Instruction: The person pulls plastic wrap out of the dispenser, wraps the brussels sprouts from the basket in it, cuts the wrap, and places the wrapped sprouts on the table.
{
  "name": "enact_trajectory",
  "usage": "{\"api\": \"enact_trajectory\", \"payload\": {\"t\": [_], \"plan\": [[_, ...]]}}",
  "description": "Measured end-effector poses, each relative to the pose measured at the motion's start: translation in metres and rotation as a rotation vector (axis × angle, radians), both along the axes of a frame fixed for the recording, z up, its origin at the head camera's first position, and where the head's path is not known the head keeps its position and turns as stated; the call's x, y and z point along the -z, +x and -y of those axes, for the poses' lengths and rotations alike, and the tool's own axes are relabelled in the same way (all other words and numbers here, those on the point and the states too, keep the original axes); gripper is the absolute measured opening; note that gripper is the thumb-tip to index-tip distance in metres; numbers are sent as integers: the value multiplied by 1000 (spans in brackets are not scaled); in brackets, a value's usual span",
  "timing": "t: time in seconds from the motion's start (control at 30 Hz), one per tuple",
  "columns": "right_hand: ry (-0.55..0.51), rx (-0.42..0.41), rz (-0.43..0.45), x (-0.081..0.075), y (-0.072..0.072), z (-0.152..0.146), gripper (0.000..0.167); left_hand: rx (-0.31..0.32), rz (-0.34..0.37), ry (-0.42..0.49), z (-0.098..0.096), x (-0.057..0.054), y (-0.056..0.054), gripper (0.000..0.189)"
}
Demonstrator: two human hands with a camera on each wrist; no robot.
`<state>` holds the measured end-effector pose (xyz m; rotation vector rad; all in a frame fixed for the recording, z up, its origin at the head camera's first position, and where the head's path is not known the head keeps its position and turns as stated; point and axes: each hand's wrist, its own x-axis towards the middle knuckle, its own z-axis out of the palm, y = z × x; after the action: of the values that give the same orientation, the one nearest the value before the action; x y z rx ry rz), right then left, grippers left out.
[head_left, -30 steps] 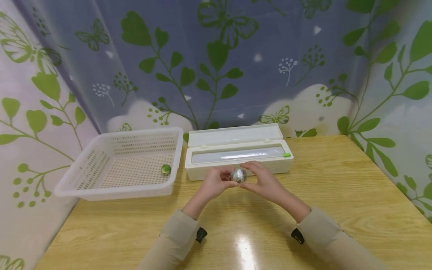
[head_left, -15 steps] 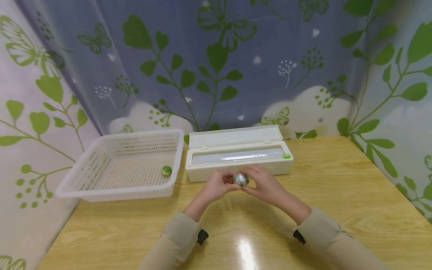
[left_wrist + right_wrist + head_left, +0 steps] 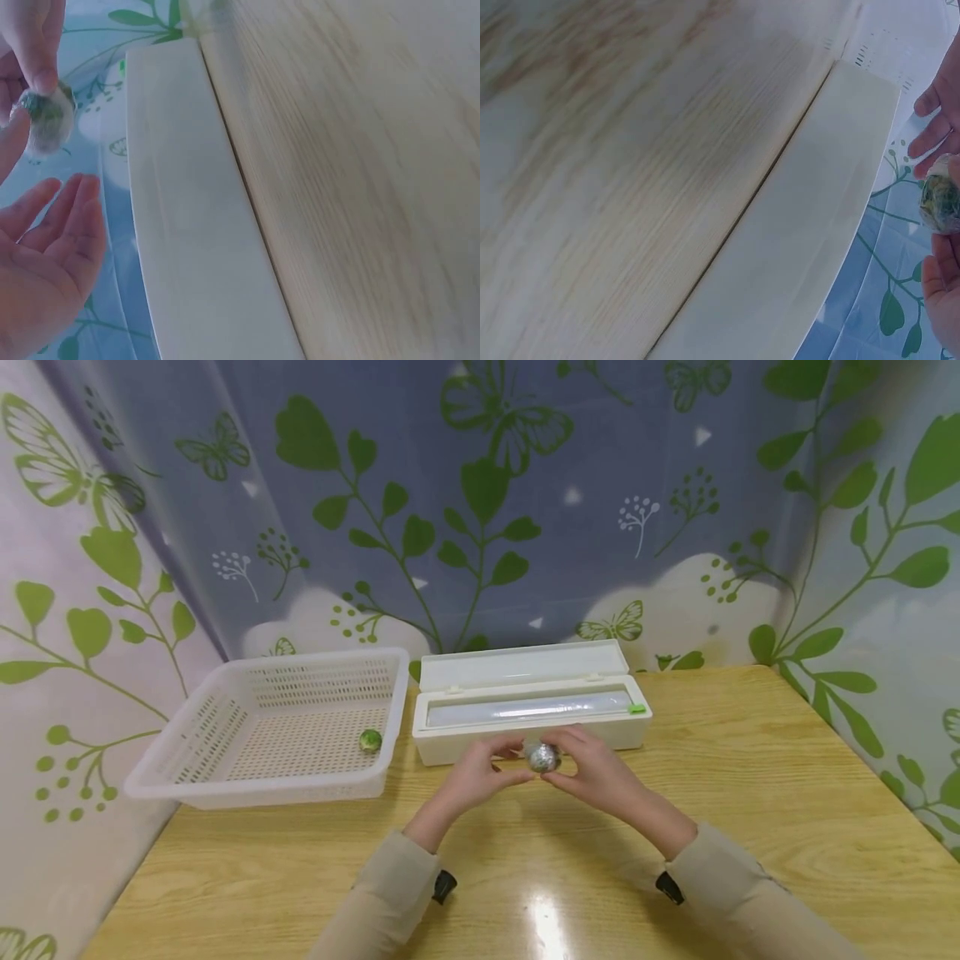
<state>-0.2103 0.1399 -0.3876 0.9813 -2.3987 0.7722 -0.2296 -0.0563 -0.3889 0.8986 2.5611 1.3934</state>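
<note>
Above the table, my right hand (image 3: 592, 771) pinches a Brussels sprout (image 3: 543, 757) wrapped in shiny clear film, between thumb and fingers. In the left wrist view, green leaf shows through the wrap of the sprout (image 3: 49, 120). My left hand (image 3: 476, 770) is beside it on the left, fingers loosely spread, its thumb tip very near the ball; whether it touches is unclear. In the left wrist view, the left fingers (image 3: 79, 232) stand apart from the sprout. Just behind both hands lies a white cling film dispenser (image 3: 450, 745), lid up, film roll inside, green slider (image 3: 637, 708) at its right end.
Left of the dispenser, a white perforated basket (image 3: 277, 789) contains one unwrapped Brussels sprout (image 3: 370, 741) near its right wall. Everything stands on a wooden table (image 3: 750, 793). A patterned curtain (image 3: 570, 543) hangs behind it.
The wrapped sprout has shifted slightly right. Both hands held it at first; now the left fingers have loosened and drawn a little away, while the right hand keeps hold.
</note>
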Motion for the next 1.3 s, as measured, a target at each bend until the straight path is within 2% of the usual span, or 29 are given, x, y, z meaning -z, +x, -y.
{"api": "enact_trajectory", "payload": {"t": [0.23, 0.5, 0.73, 0.9, 1.07, 1.17, 1.3], "plan": [[-1, 28, 21, 1, 0, -8, 44, -81, -14, -68, 12, 2, 0, 51], [14, 88, 63, 2, -1, -23, 44, -127, -63, -125, 30, 4, 0, 47], [42, 161, 112, 3, 0, -44, 43, -166, -162, -117, 45, 8, 0, 37], [68, 209, 95, 7, 1, -68, 43, -178, -159, -129, 53, 8, 3, 35], [87, 246, 78, 13, -1, -100, 45, -208, -192, -148, 61, 5, 10, 34], [129, 278, 87, 16, -3, -119, 43, -229, -201, -149, 65, 4, 13, 32], [210, 335, 125, 14, -6, -142, 40, -220, -186, -140, 64, 2, 13, 30]]}}
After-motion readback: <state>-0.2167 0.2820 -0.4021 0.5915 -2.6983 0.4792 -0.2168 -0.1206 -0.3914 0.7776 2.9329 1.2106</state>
